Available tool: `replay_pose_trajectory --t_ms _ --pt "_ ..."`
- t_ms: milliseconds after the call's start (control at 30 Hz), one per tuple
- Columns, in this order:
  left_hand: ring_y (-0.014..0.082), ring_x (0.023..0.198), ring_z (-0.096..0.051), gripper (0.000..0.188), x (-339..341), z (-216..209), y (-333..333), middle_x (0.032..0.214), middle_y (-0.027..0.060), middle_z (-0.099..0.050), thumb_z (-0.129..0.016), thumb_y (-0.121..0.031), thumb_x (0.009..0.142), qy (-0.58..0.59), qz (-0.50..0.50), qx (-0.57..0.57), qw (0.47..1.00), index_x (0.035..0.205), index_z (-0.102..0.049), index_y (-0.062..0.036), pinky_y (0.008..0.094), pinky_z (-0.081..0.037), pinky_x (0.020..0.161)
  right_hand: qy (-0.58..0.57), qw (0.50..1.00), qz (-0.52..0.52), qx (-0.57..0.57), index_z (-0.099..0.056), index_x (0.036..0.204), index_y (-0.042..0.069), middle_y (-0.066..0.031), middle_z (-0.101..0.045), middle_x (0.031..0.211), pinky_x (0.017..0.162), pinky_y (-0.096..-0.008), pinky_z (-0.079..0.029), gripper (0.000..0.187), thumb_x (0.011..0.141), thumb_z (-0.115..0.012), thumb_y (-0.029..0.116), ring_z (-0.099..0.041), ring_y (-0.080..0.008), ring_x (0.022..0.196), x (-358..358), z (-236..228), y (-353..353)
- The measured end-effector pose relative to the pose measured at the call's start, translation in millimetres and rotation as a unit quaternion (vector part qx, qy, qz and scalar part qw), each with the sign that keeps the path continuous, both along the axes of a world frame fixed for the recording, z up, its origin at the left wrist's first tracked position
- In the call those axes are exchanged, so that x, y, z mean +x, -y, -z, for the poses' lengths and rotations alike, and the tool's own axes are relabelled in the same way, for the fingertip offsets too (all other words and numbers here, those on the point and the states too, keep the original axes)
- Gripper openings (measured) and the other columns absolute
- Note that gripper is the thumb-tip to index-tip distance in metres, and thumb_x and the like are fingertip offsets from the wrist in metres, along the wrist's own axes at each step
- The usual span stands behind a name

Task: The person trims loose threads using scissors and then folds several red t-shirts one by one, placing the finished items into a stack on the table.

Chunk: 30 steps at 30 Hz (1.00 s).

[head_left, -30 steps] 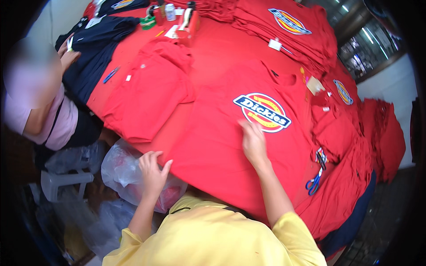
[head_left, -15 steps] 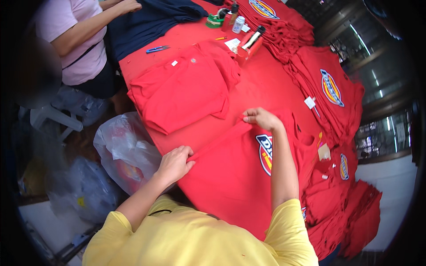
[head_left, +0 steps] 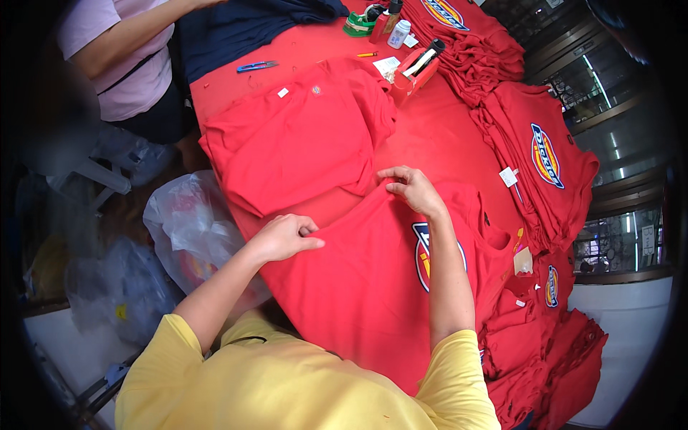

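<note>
While the red logo T-shirt [head_left: 373, 287] lies flat on the table [head_left: 437, 136], the left hand [head_left: 283, 238] at nine o'clock and the right hand [head_left: 412, 190] at twelve each pinch its hem in a narrow grip, keeping the edge taut.

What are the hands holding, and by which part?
Both the left hand and right hand pinch the red T-shirt along its bottom hem.

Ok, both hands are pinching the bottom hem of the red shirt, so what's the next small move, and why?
Probably lift the hem and carry it toward the collar to start a fold. The left hand and right hand each pinch the hem of the red shirt, which lies flat, logo up, and a folded shirt already lies beyond it.
</note>
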<state>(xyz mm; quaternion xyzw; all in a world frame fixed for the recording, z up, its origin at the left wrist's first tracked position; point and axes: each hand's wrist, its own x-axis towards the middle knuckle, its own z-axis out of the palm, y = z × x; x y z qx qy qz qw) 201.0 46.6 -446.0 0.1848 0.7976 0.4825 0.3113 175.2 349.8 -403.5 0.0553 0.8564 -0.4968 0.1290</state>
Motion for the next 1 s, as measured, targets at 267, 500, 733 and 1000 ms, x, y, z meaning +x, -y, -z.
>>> replay_pose_trajectory --t_ms 267,500,733,1000 --pt "0.0287 0.074 -0.063 0.030 -19.7 -23.0 -19.2 0.075 0.0168 -0.064 -0.071 -0.028 0.083 -0.031 0.033 -0.108 0.993 0.087 -0.064 0.0010 0.0392 -0.048 0.069 -0.267 0.894 0.021 0.359 -0.064 0.088 0.008 -0.0116 -0.061 0.097 0.083 -0.0428 -0.040 0.007 0.086 -0.063 0.015 -0.057 -0.0303 0.093 -12.8 29.2 -0.8" --pt "0.0117 0.070 -0.057 0.025 -41.3 18.3 -45.6 0.077 0.0023 -0.065 -0.067 -0.023 0.089 0.112 0.038 0.079 0.990 0.093 -0.068 0.0011 0.0292 -0.046 0.068 -0.145 0.982 0.062 0.108 -0.059 0.096 0.000 -0.0072 -0.059 0.083 0.074 -0.0288 -0.045 0.010 0.090 -0.061 0.008 -0.054 -0.0131 0.076 -7.4 20.5 14.2" --pt "0.0083 0.065 -0.050 0.014 -75.2 3.1 -54.9 0.072 -0.0013 -0.059 -0.074 -0.016 0.084 0.187 0.051 0.066 0.979 0.080 -0.064 -0.0067 0.0256 -0.041 0.060 -0.086 0.992 0.000 0.091 -0.062 0.097 0.001 -0.0086 -0.067 0.089 0.075 -0.0332 -0.047 0.012 0.088 -0.061 0.008 -0.062 -0.0195 0.082 -8.1 15.4 -7.8" --pt "0.0098 0.060 -0.050 0.024 -55.6 0.0 -60.9 0.067 0.0028 -0.057 -0.075 -0.015 0.082 0.019 -0.006 0.002 1.000 0.079 -0.054 -0.0026 0.0295 -0.041 0.055 -0.236 0.937 0.019 0.256 -0.062 0.087 0.001 -0.0127 -0.062 0.088 0.073 -0.0390 -0.047 0.009 0.084 -0.065 0.008 -0.061 -0.0297 0.081 -13.2 39.9 14.1"
